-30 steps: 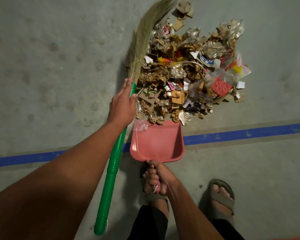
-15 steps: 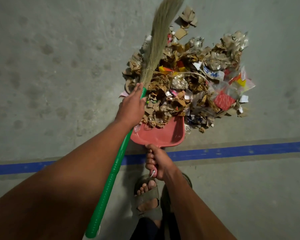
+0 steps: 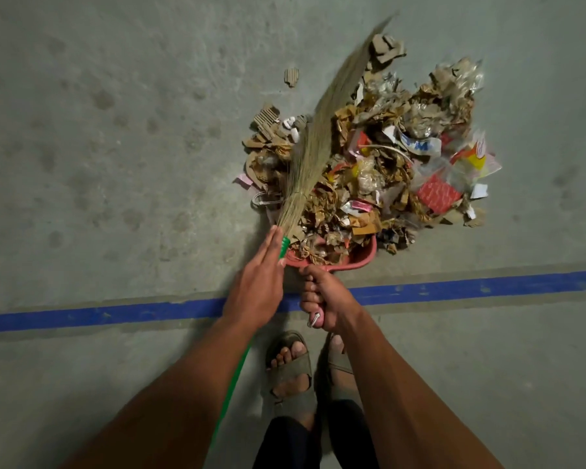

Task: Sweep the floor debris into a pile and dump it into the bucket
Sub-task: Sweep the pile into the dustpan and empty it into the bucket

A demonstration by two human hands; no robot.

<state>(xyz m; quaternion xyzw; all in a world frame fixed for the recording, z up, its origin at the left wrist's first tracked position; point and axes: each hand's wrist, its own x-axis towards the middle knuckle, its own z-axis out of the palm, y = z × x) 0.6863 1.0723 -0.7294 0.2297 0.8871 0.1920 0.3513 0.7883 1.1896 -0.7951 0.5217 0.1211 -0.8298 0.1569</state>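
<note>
A heap of debris (image 3: 369, 164), made of torn cardboard, paper and plastic wrappers, lies on the concrete floor. A pink dustpan (image 3: 362, 262) sits under its near edge, and scraps cover most of the pan. My right hand (image 3: 318, 299) grips the dustpan's handle. My left hand (image 3: 257, 286) holds the broom's green handle (image 3: 230, 390) near the top, with its fingers stretched along it and the thumb hidden. The straw bristles (image 3: 318, 140) lie slanted across the left side of the heap. No bucket is in view.
A blue tape line (image 3: 115, 313) crosses the floor under my wrists. My feet in grey sandals (image 3: 290, 370) stand just behind it. A stray cardboard piece (image 3: 291, 76) lies apart, to the far left of the heap.
The dustpan has slid forward under the heap and filled with scraps. The broom has swung right, onto the heap. I have stepped closer to the blue line.
</note>
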